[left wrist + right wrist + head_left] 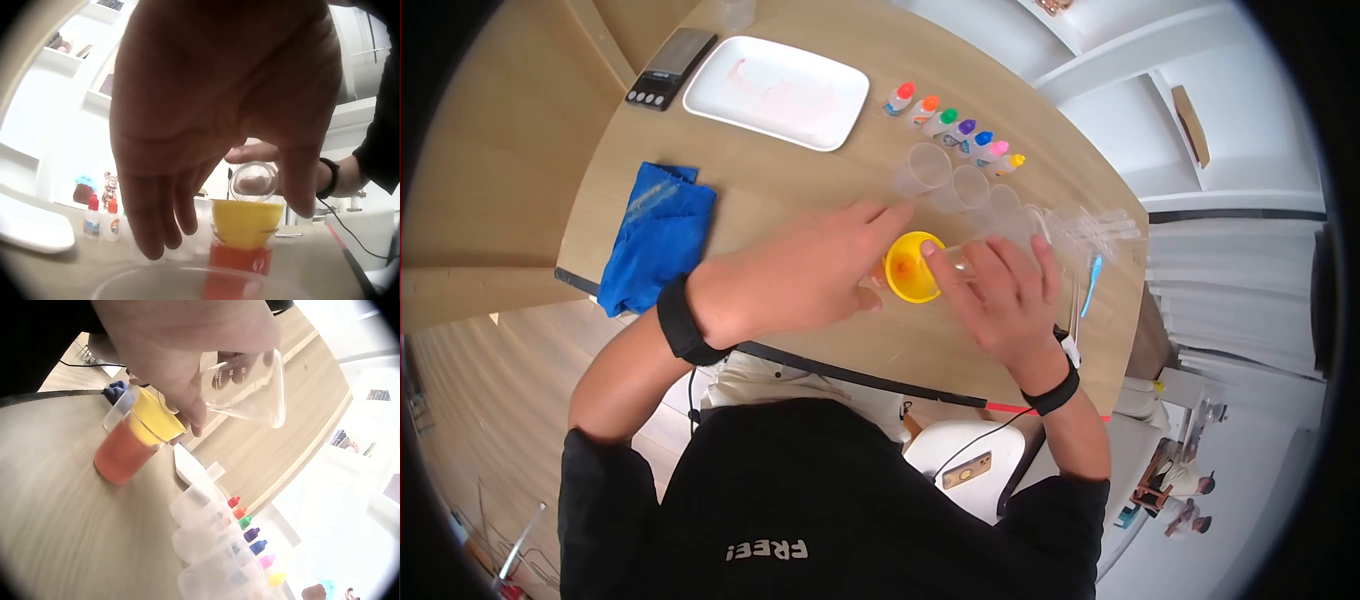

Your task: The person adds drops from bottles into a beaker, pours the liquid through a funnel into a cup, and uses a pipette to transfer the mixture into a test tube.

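Note:
My right hand (1000, 305) grips a clear glass conical flask (269, 394), tipped on its side. The flask's mouth is at the rim of a yellow funnel (912, 287). That funnel sits in the top of a clear beaker (122, 456) of red-orange liquid on the table. An orange spot shows at the funnel's bottom in the head view. Beside the funnel hovers my left hand (800, 265), fingers pointing down and fairly straight, thumb apart from them. In the left wrist view, a clear cup rim (131, 278) stands in the foreground below this hand.
Small colour-capped bottles (966, 130) line the far side, with several clear plastic cups (970, 188) before them. A white tray (840, 125), a digital scale (670, 68) and a blue cloth (662, 225) lie left. Clear plastic sticks (1105, 230) lie right.

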### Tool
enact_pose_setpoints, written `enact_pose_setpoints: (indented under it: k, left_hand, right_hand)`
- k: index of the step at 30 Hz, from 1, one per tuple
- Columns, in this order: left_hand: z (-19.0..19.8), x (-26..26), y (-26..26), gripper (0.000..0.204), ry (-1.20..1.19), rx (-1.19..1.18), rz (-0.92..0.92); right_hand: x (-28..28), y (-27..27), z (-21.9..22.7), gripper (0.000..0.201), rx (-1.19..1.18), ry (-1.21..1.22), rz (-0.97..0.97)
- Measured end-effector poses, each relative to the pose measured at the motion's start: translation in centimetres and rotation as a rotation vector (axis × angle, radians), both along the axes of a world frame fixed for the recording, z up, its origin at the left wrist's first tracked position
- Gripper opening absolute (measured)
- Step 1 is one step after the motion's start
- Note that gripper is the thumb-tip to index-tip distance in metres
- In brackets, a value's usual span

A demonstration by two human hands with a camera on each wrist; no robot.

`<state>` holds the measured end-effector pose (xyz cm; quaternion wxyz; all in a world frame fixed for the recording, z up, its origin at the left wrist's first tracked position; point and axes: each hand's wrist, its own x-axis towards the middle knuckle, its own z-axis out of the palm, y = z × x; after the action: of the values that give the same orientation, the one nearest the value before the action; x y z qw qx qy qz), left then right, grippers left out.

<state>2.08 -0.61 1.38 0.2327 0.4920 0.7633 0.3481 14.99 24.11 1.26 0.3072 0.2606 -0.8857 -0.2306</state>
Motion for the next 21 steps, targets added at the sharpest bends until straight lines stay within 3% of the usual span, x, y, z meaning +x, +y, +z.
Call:
enact_pose_setpoints:
  k: [7, 21]
  left_hand:
    - [1.4, -0.2, -4.4, 0.080, 0.037, 0.092, 0.202]
    - [-2.5, 4.3, -8.2, 0.068, 0.053, 0.374, 0.432]
  right_hand:
    - [-0.3, -0.1, 1.1, 0.053, 0.040, -0.053, -0.035]
    - [-0.5, -1.7, 2.4, 0.053, 0.129, -0.144, -0.099]
